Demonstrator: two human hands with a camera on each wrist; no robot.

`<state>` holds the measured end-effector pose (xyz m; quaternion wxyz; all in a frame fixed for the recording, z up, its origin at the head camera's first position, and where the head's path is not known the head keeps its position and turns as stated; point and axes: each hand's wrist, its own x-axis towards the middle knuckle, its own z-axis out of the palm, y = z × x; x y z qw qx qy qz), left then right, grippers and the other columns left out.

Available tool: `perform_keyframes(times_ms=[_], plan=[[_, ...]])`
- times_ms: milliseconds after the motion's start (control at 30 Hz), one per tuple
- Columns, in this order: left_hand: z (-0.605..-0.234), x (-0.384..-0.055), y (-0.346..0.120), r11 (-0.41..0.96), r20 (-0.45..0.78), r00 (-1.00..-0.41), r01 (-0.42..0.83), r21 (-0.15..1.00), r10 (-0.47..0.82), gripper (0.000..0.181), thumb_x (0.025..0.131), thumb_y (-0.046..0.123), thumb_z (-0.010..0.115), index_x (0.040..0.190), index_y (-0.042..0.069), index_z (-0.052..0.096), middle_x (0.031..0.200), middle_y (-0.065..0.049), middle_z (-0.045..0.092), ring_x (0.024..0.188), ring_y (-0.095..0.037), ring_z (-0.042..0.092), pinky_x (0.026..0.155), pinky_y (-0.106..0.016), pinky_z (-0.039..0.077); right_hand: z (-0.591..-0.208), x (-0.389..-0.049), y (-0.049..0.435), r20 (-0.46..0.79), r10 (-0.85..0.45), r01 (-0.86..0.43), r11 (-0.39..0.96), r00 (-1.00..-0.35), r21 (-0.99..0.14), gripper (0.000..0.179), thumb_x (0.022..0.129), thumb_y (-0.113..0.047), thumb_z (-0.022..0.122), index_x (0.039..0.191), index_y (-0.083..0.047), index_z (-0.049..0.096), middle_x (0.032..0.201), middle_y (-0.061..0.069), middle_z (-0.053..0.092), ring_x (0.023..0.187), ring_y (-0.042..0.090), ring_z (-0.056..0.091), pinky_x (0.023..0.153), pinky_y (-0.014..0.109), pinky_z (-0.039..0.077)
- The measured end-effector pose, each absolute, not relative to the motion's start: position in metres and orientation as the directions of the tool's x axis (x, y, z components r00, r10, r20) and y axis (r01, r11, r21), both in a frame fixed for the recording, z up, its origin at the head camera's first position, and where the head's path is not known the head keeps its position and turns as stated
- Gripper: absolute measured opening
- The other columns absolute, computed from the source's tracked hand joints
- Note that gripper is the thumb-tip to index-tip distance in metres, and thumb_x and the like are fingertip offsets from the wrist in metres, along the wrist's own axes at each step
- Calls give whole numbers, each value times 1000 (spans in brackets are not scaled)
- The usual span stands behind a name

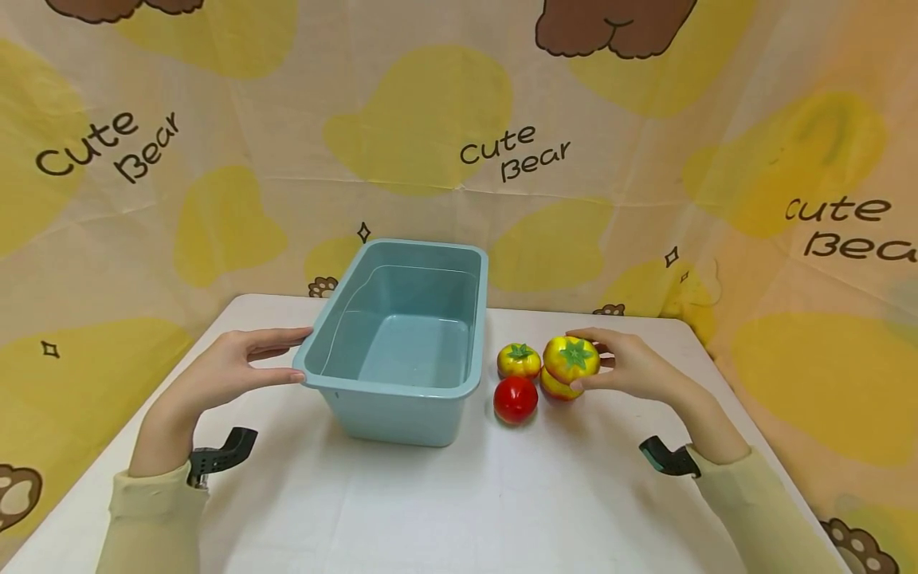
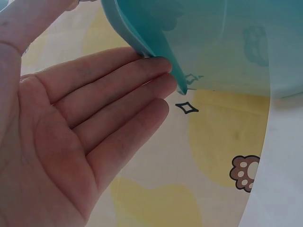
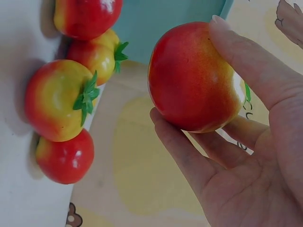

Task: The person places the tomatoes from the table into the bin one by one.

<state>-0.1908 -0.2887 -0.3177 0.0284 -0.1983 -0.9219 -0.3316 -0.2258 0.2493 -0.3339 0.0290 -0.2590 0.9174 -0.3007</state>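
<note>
My right hand (image 1: 631, 367) grips a red-and-yellow tomato (image 1: 562, 363) with a green leafy top, thumb on one side and fingers on the other. In the right wrist view this tomato (image 3: 191, 78) is held off the table, apart from several others. Just below and beside it sit a yellow-topped tomato (image 1: 518, 361) and a red tomato (image 1: 515, 400); another is partly hidden under the held one. My left hand (image 1: 222, 367) touches the left rim of a blue-grey plastic bin (image 1: 409, 414). Its fingers (image 2: 118, 106) are straight against the bin's outer side.
The bin stands left of the tomatoes on a white-covered table (image 1: 430, 518), its inside facing up. A patterned cloth (image 1: 402, 119) hangs behind and along both sides of the table.
</note>
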Motion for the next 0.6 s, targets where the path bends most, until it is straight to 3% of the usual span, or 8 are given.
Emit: perform_keyframes(times_ms=[333,600], plan=[[-320,-192,-289,697,191,-917,392,600,351,57,80,38,75,132,25,57,130,2,60,114,-4,58,90,-5,43,-325,-229,243,89,-495,-453,691,-864,-563,72,77,-38,78,136,-11,49,133,11,54,113,32,55,91,47,54],[-320,-191,-290,696,190,-917,391,603,350,58,80,38,75,133,23,57,130,0,60,117,-29,58,90,-5,43,-315,-229,237,89,-500,-466,710,-861,-528,75,77,-41,78,138,-10,48,131,11,55,112,31,56,90,46,54]])
